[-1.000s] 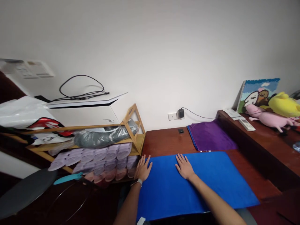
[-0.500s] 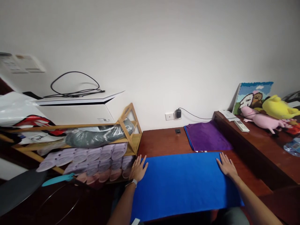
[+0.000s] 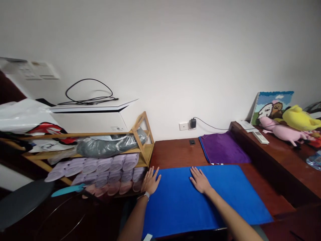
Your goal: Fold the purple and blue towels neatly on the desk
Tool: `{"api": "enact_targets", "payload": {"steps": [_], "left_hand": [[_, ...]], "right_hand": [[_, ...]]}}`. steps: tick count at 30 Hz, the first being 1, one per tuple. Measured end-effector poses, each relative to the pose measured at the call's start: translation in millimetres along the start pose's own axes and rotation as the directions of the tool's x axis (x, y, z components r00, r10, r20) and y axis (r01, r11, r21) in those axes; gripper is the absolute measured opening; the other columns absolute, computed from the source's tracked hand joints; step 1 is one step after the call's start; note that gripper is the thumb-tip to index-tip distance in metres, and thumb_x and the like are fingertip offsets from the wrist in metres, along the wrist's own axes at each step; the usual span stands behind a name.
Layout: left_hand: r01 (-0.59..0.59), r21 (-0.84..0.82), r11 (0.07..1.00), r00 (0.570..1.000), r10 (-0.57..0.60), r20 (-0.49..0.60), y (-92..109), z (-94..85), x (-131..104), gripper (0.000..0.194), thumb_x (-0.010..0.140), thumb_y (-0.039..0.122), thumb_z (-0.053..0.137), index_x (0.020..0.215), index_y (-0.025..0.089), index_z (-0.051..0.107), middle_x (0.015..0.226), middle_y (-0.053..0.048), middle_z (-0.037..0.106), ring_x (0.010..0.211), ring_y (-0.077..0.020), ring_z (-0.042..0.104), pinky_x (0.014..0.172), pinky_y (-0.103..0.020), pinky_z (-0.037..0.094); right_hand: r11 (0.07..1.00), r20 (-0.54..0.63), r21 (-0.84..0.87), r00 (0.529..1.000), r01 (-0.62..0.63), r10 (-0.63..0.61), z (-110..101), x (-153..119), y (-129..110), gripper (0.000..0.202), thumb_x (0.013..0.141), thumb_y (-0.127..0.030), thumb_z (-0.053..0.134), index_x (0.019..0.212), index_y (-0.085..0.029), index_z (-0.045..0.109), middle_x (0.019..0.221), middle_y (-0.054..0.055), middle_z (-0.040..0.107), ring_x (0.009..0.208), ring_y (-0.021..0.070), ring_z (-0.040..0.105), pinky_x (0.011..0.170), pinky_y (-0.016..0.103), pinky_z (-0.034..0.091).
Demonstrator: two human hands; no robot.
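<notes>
A blue cloth (image 3: 180, 204) lies spread flat on the reddish-brown wooden desk (image 3: 173, 152), its near edge reaching the desk's front. At the cloth's far left corner rests my left hand (image 3: 151, 181), palm down with fingers apart. My right hand (image 3: 200, 180) lies flat near the middle of the far edge, fingers stretched out. Neither hand grips anything. A small white tag (image 3: 147, 237) shows at the near left corner. Beyond the cloth, to the right, a purple cloth (image 3: 225, 147) lies folded, with a blue edge showing under its left side.
Left of the desk stands a wooden rack (image 3: 144, 150) with several slippers (image 3: 117, 163) and a white box (image 3: 92, 120) on top. A raised ledge (image 3: 283, 157) on the right holds a remote (image 3: 260, 137) and plush toys (image 3: 283, 130). A charger (image 3: 193, 123) is plugged into the wall.
My right hand has moved left along the cloth's far edge, from the far right corner to the middle. My left hand stays at the left corner. The view has shifted slightly.
</notes>
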State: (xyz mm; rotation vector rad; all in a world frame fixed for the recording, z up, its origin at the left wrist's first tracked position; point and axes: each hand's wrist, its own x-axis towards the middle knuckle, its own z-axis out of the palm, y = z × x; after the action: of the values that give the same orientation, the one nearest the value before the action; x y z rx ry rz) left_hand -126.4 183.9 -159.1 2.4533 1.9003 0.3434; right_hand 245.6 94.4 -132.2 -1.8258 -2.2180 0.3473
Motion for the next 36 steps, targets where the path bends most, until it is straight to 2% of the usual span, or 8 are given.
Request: {"api": "enact_targets", "payload": {"steps": [3,7,12,19,25,28,31,36], "left_hand": [[0.004,0.002,1.0,1.0,-0.004,0.008,0,0.0,0,0.063,0.105,0.055,0.034,0.161,0.027,0.037,0.171,-0.009,0.032,0.158,-0.0288,0.026,0.126,-0.049,0.024],[0.005,-0.009,1.0,1.0,-0.005,0.014,-1,-1.0,-1,0.065,0.105,0.057,0.032,0.162,0.026,0.036,0.171,-0.01,0.031,0.158,-0.0284,0.025,0.126,-0.049,0.024],[0.01,-0.003,1.0,1.0,-0.01,0.009,-1,-0.9,0,0.065,0.104,0.057,0.032,0.161,0.026,0.037,0.171,-0.011,0.031,0.158,-0.0283,0.026,0.126,-0.049,0.023],[0.053,0.075,0.996,0.973,-0.069,0.222,4,-16.9,12,0.069,0.103,0.06,0.026,0.163,0.025,0.032,0.172,-0.012,0.026,0.159,-0.0301,0.021,0.125,-0.051,0.025],[0.007,0.142,0.99,0.973,-0.039,0.229,23,-51.0,16,0.073,0.101,0.059,0.03,0.159,0.016,0.04,0.166,-0.018,0.038,0.155,-0.0347,0.031,0.123,-0.052,0.027],[-0.093,0.092,0.991,0.991,0.083,0.109,73,-62.3,11,0.065,0.104,0.05,0.028,0.152,0.013,0.05,0.158,-0.02,0.05,0.148,-0.0363,0.042,0.12,-0.054,0.033],[-0.339,-0.045,0.94,0.939,0.341,0.046,172,-53.1,-9,0.045,0.105,0.037,0.035,0.129,0.018,0.069,0.135,-0.017,0.067,0.126,-0.0303,0.059,0.11,-0.047,0.043],[-0.709,-0.361,0.605,0.627,0.776,0.069,390,-1.5,-70,0.021,0.095,0.039,0.061,0.104,0.026,0.076,0.101,-0.011,0.071,0.102,-0.0267,0.063,0.092,-0.042,0.047]], "right_hand": [[1.0,0.026,-0.015,0.999,-0.023,0.023,1,-4,13,0.074,0.104,-0.062,0.016,0.165,-0.021,0.026,0.171,0.005,0.026,0.159,0.0212,0.018,0.13,0.045,0.012],[0.956,-0.015,-0.104,0.961,-0.275,0.275,-23,-45,115,0.077,0.102,-0.062,0.017,0.166,-0.019,0.022,0.172,0.005,0.023,0.16,0.0221,0.015,0.13,0.047,0.011],[0.791,-0.108,-0.137,0.803,-0.596,0.586,-46,-93,225,0.08,0.1,-0.058,0.017,0.166,-0.013,0.019,0.173,0.008,0.02,0.16,0.0241,0.015,0.13,0.048,0.013],[0.785,-0.096,-0.046,0.785,-0.618,0.612,-56,-94,243,0.079,0.098,-0.06,0.024,0.165,-0.017,0.026,0.173,0.006,0.024,0.16,0.023,0.017,0.129,0.048,0.015],[0.796,-0.144,0.252,0.792,-0.55,0.593,-85,-85,282,0.058,0.095,-0.047,0.041,0.14,-0.019,0.065,0.149,0.013,0.059,0.141,0.0266,0.051,0.118,0.043,0.039],[0.741,-0.197,0.3,0.72,-0.601,0.665,-80,-81,290,0.06,0.095,-0.047,0.038,0.139,-0.017,0.064,0.147,0.016,0.059,0.136,0.0298,0.054,0.114,0.045,0.043],[0.662,-0.214,0.348,0.631,-0.664,0.745,-70,-78,289,0.059,0.091,-0.053,0.045,0.137,-0.024,0.066,0.151,0.014,0.053,0.13,0.0353,0.058,0.108,0.052,0.047],[0.634,-0.213,0.402,0.606,-0.661,0.767,-68,-74,292,0.043,0.086,-0.048,0.054,0.117,-0.028,0.077,0.145,0.009,0.06,0.123,0.0314,0.064,0.104,0.044,0.051]]}}
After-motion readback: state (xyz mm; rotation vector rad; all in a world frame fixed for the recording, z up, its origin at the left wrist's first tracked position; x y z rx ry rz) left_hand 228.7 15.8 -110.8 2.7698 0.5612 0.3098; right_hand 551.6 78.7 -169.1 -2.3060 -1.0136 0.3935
